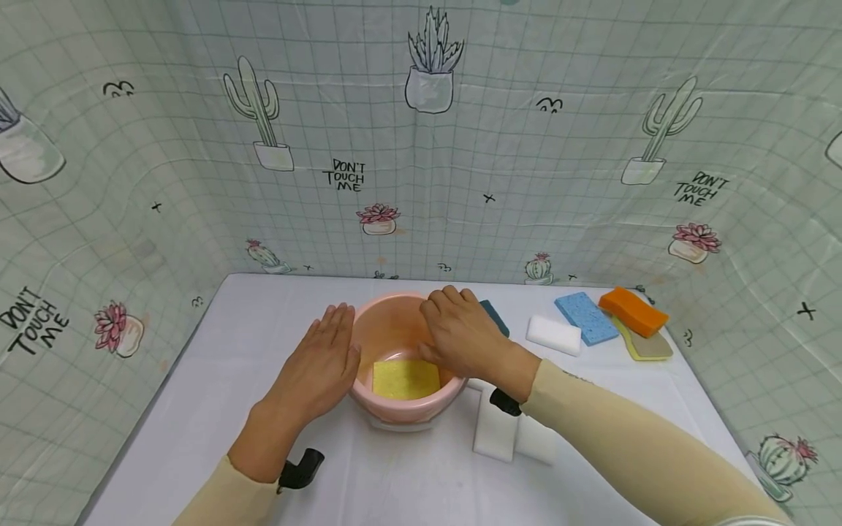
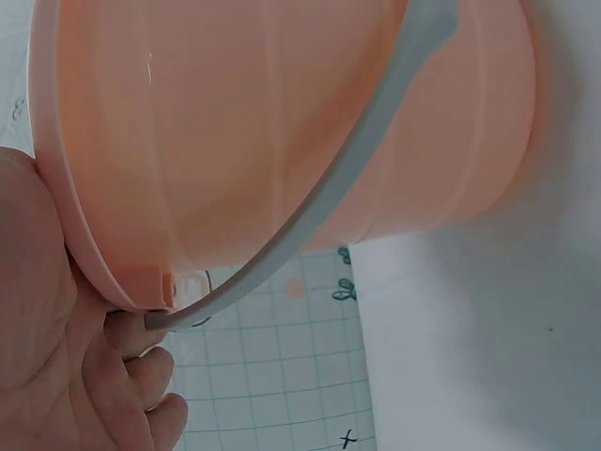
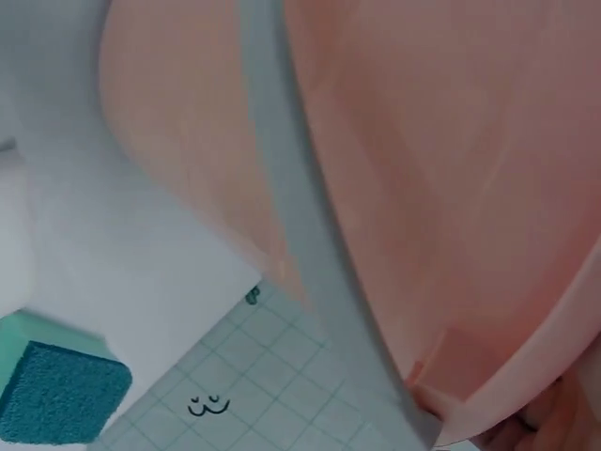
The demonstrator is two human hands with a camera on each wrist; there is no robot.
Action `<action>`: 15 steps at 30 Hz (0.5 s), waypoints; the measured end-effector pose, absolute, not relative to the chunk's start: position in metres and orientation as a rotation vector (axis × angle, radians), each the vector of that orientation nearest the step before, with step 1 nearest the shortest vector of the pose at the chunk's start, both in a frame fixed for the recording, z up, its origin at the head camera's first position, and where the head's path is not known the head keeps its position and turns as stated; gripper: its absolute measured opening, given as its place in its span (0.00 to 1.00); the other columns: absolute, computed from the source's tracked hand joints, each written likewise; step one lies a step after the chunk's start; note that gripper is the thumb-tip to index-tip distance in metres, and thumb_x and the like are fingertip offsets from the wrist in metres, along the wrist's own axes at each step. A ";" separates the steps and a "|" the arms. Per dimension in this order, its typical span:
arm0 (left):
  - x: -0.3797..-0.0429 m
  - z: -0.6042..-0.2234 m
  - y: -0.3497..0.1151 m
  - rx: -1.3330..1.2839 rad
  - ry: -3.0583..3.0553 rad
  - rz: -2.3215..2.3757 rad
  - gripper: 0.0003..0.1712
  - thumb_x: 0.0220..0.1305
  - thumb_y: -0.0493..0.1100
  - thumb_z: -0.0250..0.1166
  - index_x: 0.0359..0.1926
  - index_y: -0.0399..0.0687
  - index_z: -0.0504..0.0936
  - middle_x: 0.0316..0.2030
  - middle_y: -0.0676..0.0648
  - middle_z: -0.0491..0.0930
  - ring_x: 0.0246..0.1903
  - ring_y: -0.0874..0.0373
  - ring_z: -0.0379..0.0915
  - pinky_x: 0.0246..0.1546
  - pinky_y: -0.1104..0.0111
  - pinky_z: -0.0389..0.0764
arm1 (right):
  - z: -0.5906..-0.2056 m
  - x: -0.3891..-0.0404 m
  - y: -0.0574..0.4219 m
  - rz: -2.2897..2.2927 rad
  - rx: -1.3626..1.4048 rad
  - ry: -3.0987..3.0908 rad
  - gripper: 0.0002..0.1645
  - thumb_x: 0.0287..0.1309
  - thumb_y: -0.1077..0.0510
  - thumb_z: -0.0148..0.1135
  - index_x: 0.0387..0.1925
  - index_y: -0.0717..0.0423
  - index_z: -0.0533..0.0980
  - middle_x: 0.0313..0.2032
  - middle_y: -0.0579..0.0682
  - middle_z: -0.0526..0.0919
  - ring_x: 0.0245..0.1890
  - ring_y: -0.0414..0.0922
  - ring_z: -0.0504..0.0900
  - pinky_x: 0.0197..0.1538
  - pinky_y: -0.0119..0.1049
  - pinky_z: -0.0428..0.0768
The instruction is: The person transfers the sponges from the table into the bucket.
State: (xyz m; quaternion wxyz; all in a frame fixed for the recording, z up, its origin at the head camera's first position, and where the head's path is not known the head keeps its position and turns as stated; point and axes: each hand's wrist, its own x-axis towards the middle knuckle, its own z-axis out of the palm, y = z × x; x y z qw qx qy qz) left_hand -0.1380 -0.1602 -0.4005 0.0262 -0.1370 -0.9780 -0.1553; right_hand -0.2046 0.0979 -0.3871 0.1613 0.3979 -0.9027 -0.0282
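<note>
A pink bucket (image 1: 409, 410) stands upright on the white table, with a yellow sponge (image 1: 406, 380) lying inside it. Its pale grey handle (image 2: 347, 178) hangs down along the near side. On the left, my left hand (image 1: 316, 365) rests against the rim, fingers straight and pointing away from me. My right hand (image 1: 463, 332) grips the rim on the opposite side with curled fingers, the thumb reaching over the inside. In the right wrist view, only a little of that hand shows at the lower right corner, behind the rim.
Behind my right hand lies a teal scouring sponge (image 3: 66, 395). Further right are a white sponge (image 1: 554, 334), a blue sponge (image 1: 587, 318) and an orange sponge (image 1: 634, 312) on a yellow-edged pad (image 1: 651, 349). White blocks (image 1: 495, 427) lie below my right wrist. Patterned cloth surrounds the table.
</note>
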 end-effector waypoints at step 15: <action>-0.138 -0.402 -0.163 -0.440 -3.024 -0.537 0.39 0.83 0.52 0.45 0.81 0.30 0.53 0.81 0.32 0.54 0.83 0.38 0.46 0.82 0.45 0.51 | -0.401 -0.238 0.203 -0.065 0.664 -2.449 0.27 0.64 0.47 0.68 0.47 0.67 0.75 0.43 0.61 0.79 0.42 0.59 0.74 0.43 0.52 0.74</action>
